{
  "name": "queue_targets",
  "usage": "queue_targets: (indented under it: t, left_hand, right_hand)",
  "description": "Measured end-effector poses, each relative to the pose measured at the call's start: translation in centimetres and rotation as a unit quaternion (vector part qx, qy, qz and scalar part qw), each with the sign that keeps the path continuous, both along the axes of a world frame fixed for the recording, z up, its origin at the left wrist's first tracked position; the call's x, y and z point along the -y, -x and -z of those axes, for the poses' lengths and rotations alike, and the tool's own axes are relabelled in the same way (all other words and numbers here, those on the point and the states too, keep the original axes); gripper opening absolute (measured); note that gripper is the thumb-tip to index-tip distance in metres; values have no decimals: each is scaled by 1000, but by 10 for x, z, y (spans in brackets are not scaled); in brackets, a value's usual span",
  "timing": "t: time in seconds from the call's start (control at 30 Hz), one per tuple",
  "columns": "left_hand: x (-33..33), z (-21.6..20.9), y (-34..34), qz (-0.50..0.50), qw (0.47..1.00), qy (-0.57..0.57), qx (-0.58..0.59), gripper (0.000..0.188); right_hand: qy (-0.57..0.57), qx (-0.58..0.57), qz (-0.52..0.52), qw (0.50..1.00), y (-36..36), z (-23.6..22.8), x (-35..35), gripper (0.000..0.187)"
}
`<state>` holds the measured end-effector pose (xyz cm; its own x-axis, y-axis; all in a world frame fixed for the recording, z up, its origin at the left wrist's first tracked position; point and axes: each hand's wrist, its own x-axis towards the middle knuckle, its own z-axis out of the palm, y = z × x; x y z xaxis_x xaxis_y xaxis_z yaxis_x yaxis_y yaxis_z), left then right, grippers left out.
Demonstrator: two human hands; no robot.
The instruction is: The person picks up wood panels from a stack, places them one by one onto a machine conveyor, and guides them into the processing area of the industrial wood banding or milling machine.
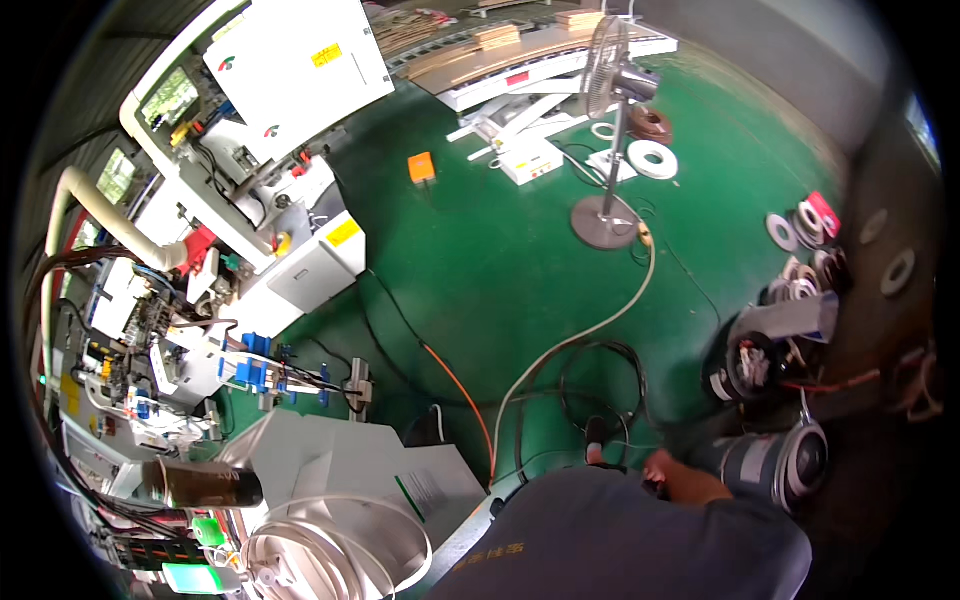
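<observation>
My right hand [660,470] is low in front of my dark shirt [620,540], its fingers curled. A small dark thing shows at its palm, too blurred to name. My bent right forearm reaches in from the right. Beside this arm lies a dark grey cylindrical canister [745,468] with a handle at its end. My left hand is out of sight. Left of my body stands a grey machine housing [440,480], with a large reel of white edge strip [310,555] in front of it.
A hose [570,345] and black cables [565,385] loop over the green floor [470,250] by my shoe [597,432]. Ahead stand a fan [610,150] and a lift table [520,75] with boards. Machinery [280,250] fills the left; coils [800,230] and a bucket [745,365] line the right wall.
</observation>
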<state>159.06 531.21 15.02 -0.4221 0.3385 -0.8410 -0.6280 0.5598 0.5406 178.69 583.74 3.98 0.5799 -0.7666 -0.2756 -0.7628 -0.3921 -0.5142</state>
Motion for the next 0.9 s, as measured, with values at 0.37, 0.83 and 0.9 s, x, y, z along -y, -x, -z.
queue_targets:
  t: [0.37, 0.83, 0.9]
  left_hand:
    - [-130, -21, 134, -116, 989, 71, 50, 17]
    - [-356, -15, 594, -190, 977, -52, -84, 22]
    - [-399, -58, 681, -115, 973, -119, -164, 30]
  right_hand:
    - [-70, -35, 922, 380, 347, -78, -226, 22]
    - [-260, 19, 844, 468, 524, 13, -281, 24]
    - [-285, -57, 820, 493, 588, 6, -306, 23]
